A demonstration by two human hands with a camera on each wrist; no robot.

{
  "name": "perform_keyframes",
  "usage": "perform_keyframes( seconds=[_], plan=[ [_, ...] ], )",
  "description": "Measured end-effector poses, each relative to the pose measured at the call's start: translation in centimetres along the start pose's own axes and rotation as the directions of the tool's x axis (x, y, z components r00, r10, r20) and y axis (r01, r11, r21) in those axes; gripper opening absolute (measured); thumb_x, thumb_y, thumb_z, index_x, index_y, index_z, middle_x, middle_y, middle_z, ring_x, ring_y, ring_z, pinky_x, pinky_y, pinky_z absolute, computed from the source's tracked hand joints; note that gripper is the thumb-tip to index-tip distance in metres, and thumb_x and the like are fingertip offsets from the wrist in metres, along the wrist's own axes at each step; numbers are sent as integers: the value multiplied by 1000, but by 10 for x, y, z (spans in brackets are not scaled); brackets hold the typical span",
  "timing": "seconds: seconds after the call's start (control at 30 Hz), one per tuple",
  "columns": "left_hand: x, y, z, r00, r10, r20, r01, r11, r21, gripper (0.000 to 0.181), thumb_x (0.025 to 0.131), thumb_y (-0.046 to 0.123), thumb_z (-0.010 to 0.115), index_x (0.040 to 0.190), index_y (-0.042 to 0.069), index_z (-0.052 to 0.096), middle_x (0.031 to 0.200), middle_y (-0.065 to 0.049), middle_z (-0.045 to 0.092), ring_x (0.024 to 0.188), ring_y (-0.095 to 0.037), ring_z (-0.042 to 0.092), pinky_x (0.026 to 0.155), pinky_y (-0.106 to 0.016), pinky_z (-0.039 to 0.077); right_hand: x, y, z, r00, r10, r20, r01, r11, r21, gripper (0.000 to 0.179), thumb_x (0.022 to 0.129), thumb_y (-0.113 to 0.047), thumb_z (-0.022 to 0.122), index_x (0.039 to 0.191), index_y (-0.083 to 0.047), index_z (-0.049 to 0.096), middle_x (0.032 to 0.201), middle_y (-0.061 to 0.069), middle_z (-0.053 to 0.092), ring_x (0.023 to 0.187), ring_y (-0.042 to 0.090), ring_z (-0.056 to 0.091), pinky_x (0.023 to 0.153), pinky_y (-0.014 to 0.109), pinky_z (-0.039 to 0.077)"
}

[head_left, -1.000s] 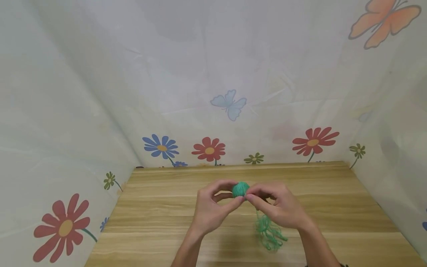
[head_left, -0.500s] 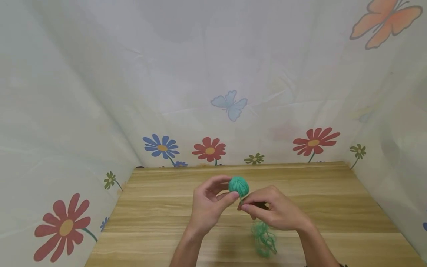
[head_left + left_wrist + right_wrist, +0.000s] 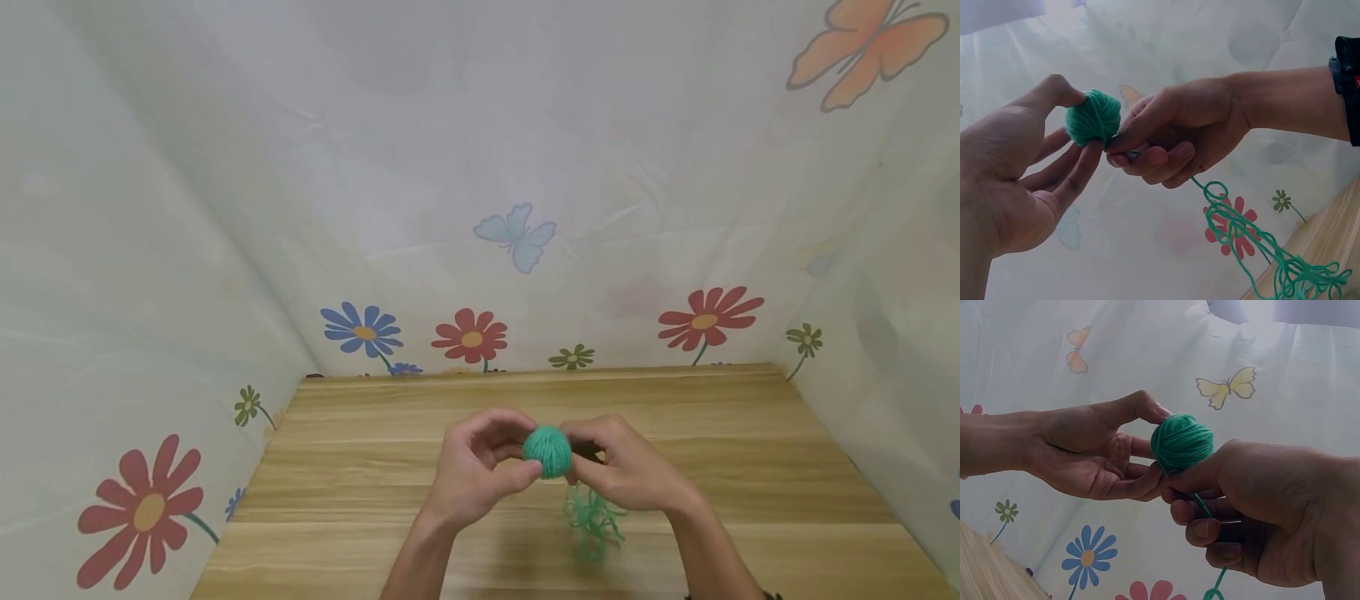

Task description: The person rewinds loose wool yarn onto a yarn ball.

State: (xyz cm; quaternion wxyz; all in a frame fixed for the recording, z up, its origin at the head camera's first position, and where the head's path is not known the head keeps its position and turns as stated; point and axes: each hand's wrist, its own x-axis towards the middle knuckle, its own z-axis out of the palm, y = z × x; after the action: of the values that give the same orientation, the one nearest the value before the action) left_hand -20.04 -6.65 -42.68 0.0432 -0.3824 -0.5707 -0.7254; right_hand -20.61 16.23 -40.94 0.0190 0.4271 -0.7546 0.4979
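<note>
Between thumb and fingertips my left hand (image 3: pixel 472 475) holds a small green ball of yarn (image 3: pixel 547 452) above the table. Close against the ball's right side, my right hand (image 3: pixel 630 467) pinches the yarn strand between thumb and forefinger. In the right wrist view the strand (image 3: pixel 1202 505) runs from the ball down past the curled fingers of the right hand (image 3: pixel 1272 512). Below that hand hangs a loose, looped tangle of the same yarn (image 3: pixel 1285 269), its lower end near the wooden surface in the left wrist view.
The wood-grain table (image 3: pixel 360 467) spreads beneath both hands. A pale cloth printed with flowers and butterflies (image 3: pixel 405 167) encloses it at the back and sides. A dark band (image 3: pixel 1347 87) circles the right wrist.
The ball has turned in the left hand and moved slightly right and down since half a second ago. My right hand has come from below the ball to its right side. The tangle sways.
</note>
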Motion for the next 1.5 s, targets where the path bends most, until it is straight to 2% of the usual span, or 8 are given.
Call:
perform_keyframes(
  seconds=[0.13,0.33,0.53,0.77,0.9,1.1,1.37,1.5],
  plan=[
    [0,-1,0,999,19,48,-21,999,44,34,84,-6,74,115,-13,64,105,-32,66,93,-25,68,80,-41,65,-1,0,0,997,61,-45,-60,998,20,20,102,-1,62,99,-18,73,79,-4,68,62,14,58,52,24,55],
    [-1,-2,2,995,29,96,-38,995,93,33,82,-6,75,114,-11,67,103,-29,69,88,-26,70,77,-44,65,-4,-1,-1,985,117,-129,-107,991,76,17,104,-3,59,99,-15,70,77,-1,65,60,15,56,51,23,53],
    [-1,1,4,997,-7,83,-9,983,181,33,79,-9,77,111,-8,69,100,-25,72,86,-24,72,76,-42,65,-4,-2,-2,974,65,-215,-46,994,95,16,103,3,57,98,-7,67,70,3,54,56,11,48,45,25,46],
    [0,8,7,999,-31,21,25,974,225,32,79,-8,79,110,-7,71,100,-23,73,89,-23,72,76,-41,66,-4,-5,-2,956,-23,-291,52,994,94,20,98,14,57,97,-2,68,67,4,49,52,13,45,38,30,42],
    [-1,-1,4,998,-53,-37,60,975,214,33,80,-6,81,111,-1,72,102,-18,74,92,-25,72,77,-41,66,-4,-6,-2,958,-56,-282,86,992,93,23,96,17,58,98,-4,69,70,4,53,54,12,47,40,28,45],
    [0,-6,2,993,-47,-106,69,975,210,32,81,-3,81,111,0,73,104,-16,74,92,-28,72,77,-43,65,-3,-2,0,963,-153,-223,181,977,110,29,93,22,56,100,-2,70,73,4,58,56,11,50,41,25,47],
    [2,-5,2,983,10,-183,28,978,206,32,82,-5,81,111,-7,71,104,-23,73,91,-28,72,77,-46,65,-1,-7,2,968,-205,-144,219,972,84,35,89,24,59,101,-6,72,71,3,60,56,13,53,43,21,50],
    [3,-5,4,974,27,-224,19,979,203,33,82,-9,80,113,-9,70,107,-25,72,92,-30,72,78,-49,64,3,-13,4,963,-255,-88,263,961,84,37,88,25,58,99,-8,72,67,3,59,54,7,49,41,16,44]
  ],
)
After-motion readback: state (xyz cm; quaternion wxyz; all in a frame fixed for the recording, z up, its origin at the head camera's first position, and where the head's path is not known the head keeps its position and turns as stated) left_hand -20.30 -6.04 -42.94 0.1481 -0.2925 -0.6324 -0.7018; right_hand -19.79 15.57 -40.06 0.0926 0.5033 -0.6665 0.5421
